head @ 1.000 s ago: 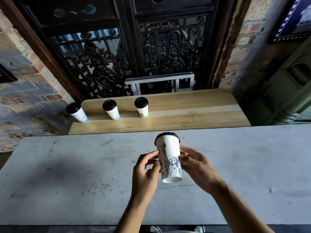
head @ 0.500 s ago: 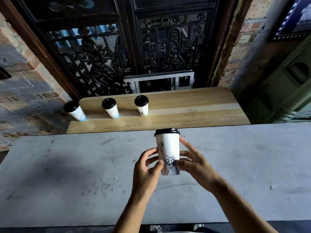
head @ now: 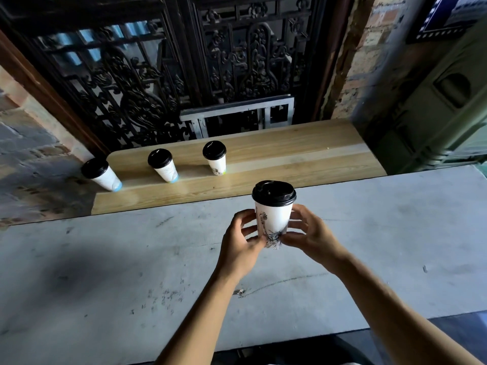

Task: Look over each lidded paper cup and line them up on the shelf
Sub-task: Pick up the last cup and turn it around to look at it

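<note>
A white paper cup [head: 274, 217] with a black lid and a black line drawing is held upright above the grey table [head: 131, 259]. My left hand [head: 241, 243] grips its lower left side and my right hand [head: 307, 233] grips its lower right side, fingers wrapped round the base. On the wooden shelf [head: 290, 159] beyond the table stand three more lidded cups in a row: a left cup [head: 101, 175] at the shelf's left end, a middle cup [head: 163, 165], and a right cup [head: 215, 158].
The shelf's right half is bare wood. Behind it rises a dark ornate metal gate [head: 184, 75] with a small grey frame [head: 237, 114] at its foot. Brick walls flank both sides, and a green metal object [head: 434, 101] stands at the right.
Both hands have raised the cup and tipped it from leaning back to upright, so its lid top now faces me. The hands slid lower on the cup. The shelf cups stayed put.
</note>
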The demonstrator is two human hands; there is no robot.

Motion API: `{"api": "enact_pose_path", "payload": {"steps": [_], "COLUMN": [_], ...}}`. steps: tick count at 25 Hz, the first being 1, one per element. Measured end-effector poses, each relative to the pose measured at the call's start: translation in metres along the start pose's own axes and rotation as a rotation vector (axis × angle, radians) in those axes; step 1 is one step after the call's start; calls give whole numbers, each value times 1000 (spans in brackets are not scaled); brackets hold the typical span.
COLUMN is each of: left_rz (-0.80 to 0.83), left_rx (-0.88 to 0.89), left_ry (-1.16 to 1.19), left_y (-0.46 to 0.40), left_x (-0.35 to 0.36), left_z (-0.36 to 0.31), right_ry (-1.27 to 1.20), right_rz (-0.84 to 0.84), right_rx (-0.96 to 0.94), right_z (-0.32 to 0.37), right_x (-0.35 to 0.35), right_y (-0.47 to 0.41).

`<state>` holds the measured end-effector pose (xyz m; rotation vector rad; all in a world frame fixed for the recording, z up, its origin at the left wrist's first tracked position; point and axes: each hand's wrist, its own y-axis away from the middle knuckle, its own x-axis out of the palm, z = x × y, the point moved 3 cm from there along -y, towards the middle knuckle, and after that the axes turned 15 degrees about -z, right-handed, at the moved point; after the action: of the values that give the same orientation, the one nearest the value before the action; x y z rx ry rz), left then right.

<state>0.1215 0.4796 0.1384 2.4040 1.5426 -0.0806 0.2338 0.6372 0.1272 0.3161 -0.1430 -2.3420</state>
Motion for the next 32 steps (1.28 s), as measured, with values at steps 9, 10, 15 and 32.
{"api": "enact_pose_path", "payload": {"steps": [9,10,15,32], "left_rz": [-27,-23,-49,-231], "left_rx": [-17,-28,-79,212], "left_ry": [-86,-95,-152,-246], "left_y": [-107,-122,-203,-384], "left_x": [59,65,103,191], "left_z": [-13,-12,3,122], "right_ry": [191,224,445,414], "right_rz": [23,30,43,-6], "right_rx": [-18,-39,-184,-318], "right_z": [4,3,-7,-119], "right_x": [1,2,6,41], "right_y": [-123,-140,-227,-418]}}
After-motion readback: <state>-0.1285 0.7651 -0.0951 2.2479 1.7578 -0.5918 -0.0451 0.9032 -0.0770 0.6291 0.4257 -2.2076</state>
